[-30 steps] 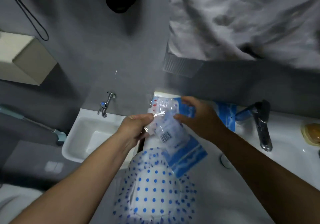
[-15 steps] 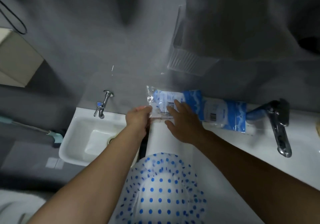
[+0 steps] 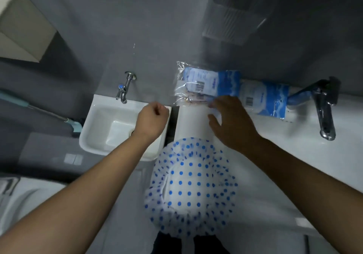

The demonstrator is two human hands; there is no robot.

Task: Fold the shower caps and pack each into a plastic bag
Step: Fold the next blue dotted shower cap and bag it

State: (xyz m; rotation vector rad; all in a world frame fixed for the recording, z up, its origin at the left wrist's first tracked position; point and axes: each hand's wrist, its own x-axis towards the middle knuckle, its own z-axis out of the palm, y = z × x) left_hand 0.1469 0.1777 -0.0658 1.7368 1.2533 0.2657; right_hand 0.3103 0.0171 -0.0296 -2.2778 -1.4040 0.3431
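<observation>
A white shower cap with blue dots [image 3: 191, 185] lies spread out on the white counter [image 3: 275, 175] close to me. At the back of the counter, against the grey wall, lies a clear-and-blue plastic bag [image 3: 204, 84] with a packed cap inside; a second blue bag [image 3: 265, 98] lies to its right. My right hand [image 3: 231, 124] hovers open just below the first bag, fingertips near its lower edge. My left hand [image 3: 153, 120] is a loose fist over the gap beside the small basin, holding nothing.
A small white basin [image 3: 117, 128] with a chrome tap [image 3: 124, 86] sits at the left. A larger dark faucet [image 3: 326, 108] stands at the right. A beige box [image 3: 21, 29] hangs on the wall upper left. A mop handle [image 3: 39, 110] leans at the far left.
Both hands set the packed bag down at the back of the counter and let go. My left hand pulled back leftward into a fist; my right hand opened and drew back slightly.
</observation>
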